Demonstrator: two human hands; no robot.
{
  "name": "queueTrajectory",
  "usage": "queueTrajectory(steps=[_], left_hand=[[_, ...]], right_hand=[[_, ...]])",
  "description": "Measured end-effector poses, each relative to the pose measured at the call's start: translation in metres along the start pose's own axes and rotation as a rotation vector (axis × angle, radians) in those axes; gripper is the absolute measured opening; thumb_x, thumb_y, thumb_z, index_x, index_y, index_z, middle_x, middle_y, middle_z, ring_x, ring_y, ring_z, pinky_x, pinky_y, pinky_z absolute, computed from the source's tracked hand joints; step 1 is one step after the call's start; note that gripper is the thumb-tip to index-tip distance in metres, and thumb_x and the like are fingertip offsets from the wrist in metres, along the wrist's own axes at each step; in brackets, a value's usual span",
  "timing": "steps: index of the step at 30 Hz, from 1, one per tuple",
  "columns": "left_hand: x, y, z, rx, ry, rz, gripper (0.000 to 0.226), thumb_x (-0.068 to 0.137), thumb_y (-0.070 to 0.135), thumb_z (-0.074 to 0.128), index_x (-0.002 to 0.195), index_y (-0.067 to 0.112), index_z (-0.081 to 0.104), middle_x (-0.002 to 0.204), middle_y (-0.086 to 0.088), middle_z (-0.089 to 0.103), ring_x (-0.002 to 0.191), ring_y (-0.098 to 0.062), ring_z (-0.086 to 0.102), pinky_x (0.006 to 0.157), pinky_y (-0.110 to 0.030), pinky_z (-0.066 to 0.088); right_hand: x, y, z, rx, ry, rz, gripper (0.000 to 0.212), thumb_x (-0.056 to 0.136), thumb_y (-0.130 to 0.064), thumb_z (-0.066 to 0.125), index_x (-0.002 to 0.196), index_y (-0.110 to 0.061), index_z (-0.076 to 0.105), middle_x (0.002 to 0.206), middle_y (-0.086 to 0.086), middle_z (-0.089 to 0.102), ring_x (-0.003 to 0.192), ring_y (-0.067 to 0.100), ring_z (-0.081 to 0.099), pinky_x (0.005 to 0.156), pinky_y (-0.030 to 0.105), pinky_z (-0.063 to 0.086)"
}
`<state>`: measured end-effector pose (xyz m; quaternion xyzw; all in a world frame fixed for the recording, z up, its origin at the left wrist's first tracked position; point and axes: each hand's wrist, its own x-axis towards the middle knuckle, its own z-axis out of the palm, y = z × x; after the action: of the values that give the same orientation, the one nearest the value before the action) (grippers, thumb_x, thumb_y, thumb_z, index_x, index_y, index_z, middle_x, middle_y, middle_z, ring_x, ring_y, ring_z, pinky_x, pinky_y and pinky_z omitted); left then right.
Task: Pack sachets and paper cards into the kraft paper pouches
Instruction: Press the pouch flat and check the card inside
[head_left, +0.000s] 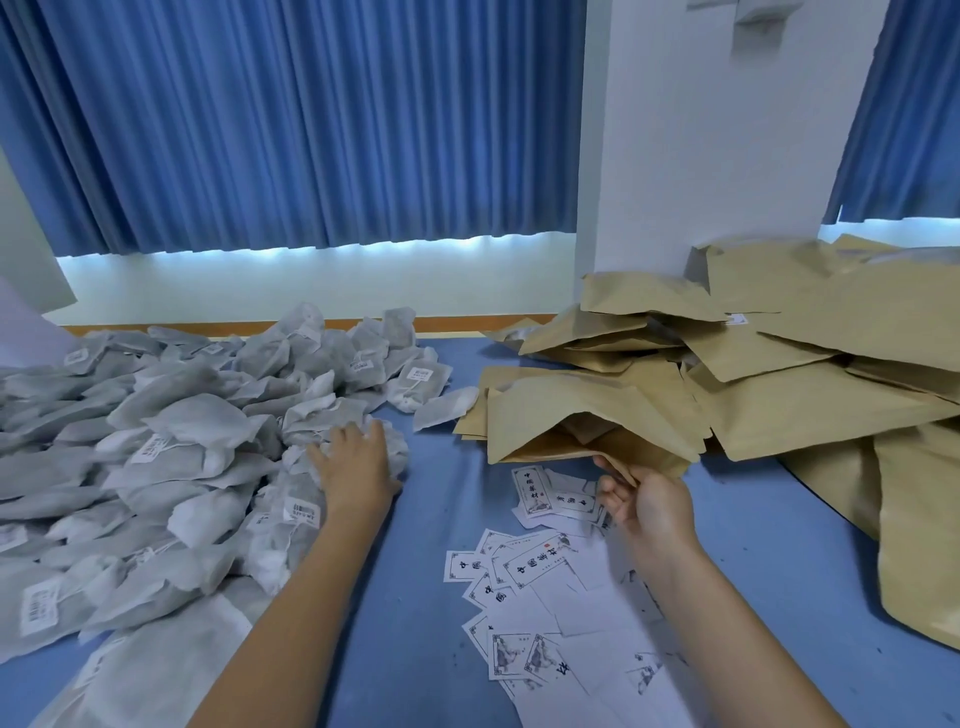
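left hand (358, 470): curled on sachet (395, 449) at pile edge
right hand (647, 506): pinching pouch (571, 410) by its mouth rim
room: bare table (441, 499) strip between grips, cards (535, 564) just under the right one

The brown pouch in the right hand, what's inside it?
The right hand holds the pouch open toward the camera. Only shadowed brown lining shows at its mouth; the pouch's upper face covers everything deeper in.

Blue pleated curtains (291, 124), white pillar (727, 130), blue table surface (436, 509), wooden table edge (467, 323)
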<state>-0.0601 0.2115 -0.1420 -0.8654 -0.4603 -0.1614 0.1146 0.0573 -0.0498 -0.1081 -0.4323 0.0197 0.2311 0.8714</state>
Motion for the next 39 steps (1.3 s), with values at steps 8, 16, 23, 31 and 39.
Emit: queueTrajectory(steps=[8,16,23,31,39], left_hand=[[-0.064,0.036,-0.048,-0.919,0.567,0.686,0.031,0.070,0.029,0.063,0.091,0.013,0.047,0.088,0.002,0.044,0.075,-0.014,0.045,0.055,-0.023,0.039],[-0.104,0.109,-0.116,-0.696,0.723,1.201,0.020,0.078,0.015,0.070,0.091,0.000,0.067,0.093,-0.011,0.068,0.083,-0.029,0.060,0.067,-0.029,0.048],[-0.052,0.166,-0.122,-0.374,0.069,0.563,0.022,0.091,0.016,0.054,0.112,0.011,0.057,0.108,-0.009,0.059,0.103,-0.027,0.055,0.067,-0.032,0.041],[-0.030,0.147,-0.103,-0.470,-0.441,0.422,0.042,0.096,0.036,0.047,0.134,0.019,0.042,0.136,-0.007,0.045,0.123,-0.025,0.044,0.103,-0.035,0.034],[-0.086,0.154,-0.133,-0.557,-0.416,0.520,0.028,0.099,0.020,0.037,0.109,0.005,0.059,0.104,-0.011,0.063,0.101,-0.022,0.059,0.081,-0.032,0.040]], right_hand=[[0.001,-0.006,-0.001,0.012,0.072,-0.037,0.031,0.093,0.009,0.024,0.086,-0.006,0.050,0.074,0.017,0.060,0.047,0.017,0.044,0.037,0.016,0.038],[-0.011,0.002,0.001,-0.342,0.053,-0.132,0.032,0.097,0.008,0.036,0.075,-0.013,0.047,0.069,0.006,0.053,0.057,0.014,0.051,0.041,0.016,0.045],[-0.017,0.014,0.012,-0.410,-0.005,-0.151,0.026,0.099,-0.007,0.032,0.081,-0.010,0.051,0.049,0.003,0.048,0.033,0.008,0.041,0.036,0.018,0.032],[-0.020,0.022,0.014,-0.384,-0.084,-0.138,0.031,0.090,0.008,0.031,0.090,-0.010,0.056,0.054,0.006,0.064,0.034,0.009,0.042,0.035,0.019,0.031],[-0.006,0.006,0.001,-0.329,0.023,-0.099,0.030,0.081,0.013,0.033,0.069,-0.008,0.050,0.044,0.002,0.047,0.041,0.015,0.042,0.035,0.021,0.032]])
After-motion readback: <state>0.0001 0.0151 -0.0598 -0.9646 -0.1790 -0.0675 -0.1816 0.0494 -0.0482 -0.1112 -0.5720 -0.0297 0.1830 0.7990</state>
